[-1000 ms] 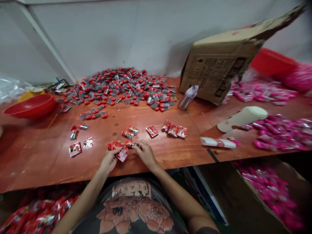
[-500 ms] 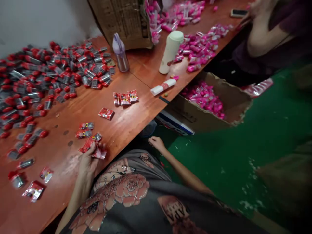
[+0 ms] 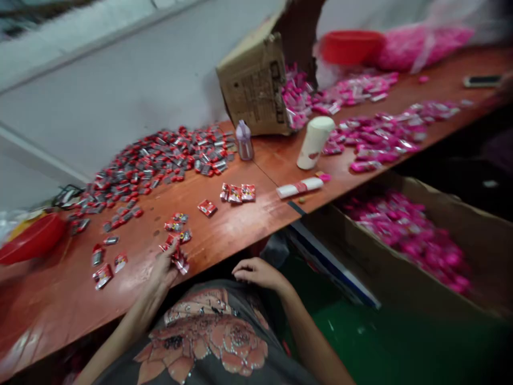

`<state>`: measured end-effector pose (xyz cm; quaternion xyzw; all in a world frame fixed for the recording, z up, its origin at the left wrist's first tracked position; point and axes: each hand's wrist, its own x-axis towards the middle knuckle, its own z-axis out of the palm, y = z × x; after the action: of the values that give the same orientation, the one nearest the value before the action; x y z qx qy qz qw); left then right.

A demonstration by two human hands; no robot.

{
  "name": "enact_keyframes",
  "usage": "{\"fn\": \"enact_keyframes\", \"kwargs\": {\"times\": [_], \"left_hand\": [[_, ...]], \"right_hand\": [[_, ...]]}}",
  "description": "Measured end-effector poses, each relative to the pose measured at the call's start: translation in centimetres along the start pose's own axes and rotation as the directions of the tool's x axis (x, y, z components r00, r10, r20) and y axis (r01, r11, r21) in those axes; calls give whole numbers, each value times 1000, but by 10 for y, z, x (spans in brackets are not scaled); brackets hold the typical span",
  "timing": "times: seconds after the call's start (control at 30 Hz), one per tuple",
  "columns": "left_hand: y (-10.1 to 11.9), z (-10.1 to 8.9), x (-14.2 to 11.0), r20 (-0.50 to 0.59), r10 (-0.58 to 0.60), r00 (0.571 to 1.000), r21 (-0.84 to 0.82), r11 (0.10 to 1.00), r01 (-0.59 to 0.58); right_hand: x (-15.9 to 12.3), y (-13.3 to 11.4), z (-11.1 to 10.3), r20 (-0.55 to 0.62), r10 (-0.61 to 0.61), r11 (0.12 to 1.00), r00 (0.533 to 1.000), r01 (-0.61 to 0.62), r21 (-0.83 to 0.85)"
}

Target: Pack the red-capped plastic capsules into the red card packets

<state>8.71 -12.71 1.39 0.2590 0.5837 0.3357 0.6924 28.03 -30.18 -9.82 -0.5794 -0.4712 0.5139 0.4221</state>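
My left hand (image 3: 162, 272) is shut on a few red-and-silver packets (image 3: 178, 262) at the table's front edge. More small packets (image 3: 174, 227) lie just beyond it on the reddish wooden table (image 3: 208, 235). My right hand (image 3: 258, 274) is off the table, resting against my grey printed shirt (image 3: 208, 342) with nothing in it. A large heap of red-and-silver packets (image 3: 160, 158) spreads along the back of the table. A short row of flat packets (image 3: 237, 193) lies between the heap and the table's edge, with a single packet (image 3: 207, 207) close by.
A tipped cardboard box (image 3: 254, 88) stands behind a purple bottle (image 3: 244, 140) and a white flask (image 3: 315, 143). Pink packets (image 3: 385, 139) cover the table's right side. An open carton of pink packets (image 3: 404, 235) sits below the edge. A red bowl (image 3: 32, 240) is at far left.
My right hand has left the packets and table and now rests by my shirt. My left hand keeps its packets. The view has swung right, then partly back.
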Motion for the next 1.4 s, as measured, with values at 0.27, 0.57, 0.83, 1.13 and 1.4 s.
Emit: {"fn": "enact_keyframes", "kwargs": {"times": [0.27, 0.57, 0.83, 1.13, 1.4], "left_hand": [[-15, -35, -9, 254, -179, 950, 33, 984, 177], [2, -83, -8, 95, -190, 977, -67, 978, 196], [28, -85, 45, -64, 57, 996, -213, 975, -69], [84, -30, 84, 323, 30, 946, -305, 949, 74], [84, -23, 104, 88, -46, 995, -469, 879, 82]], "right_hand": [[124, -106, -58, -191, -263, 809, 946, 109, -578], [285, -150, -134, -380, -183, 563, 907, -220, -797], [299, -135, -68, -237, -141, 433, 961, -156, -888], [254, -148, 13, -230, -288, 768, 930, 81, -635], [186, -147, 95, -239, -104, 981, 965, 139, 134]]}}
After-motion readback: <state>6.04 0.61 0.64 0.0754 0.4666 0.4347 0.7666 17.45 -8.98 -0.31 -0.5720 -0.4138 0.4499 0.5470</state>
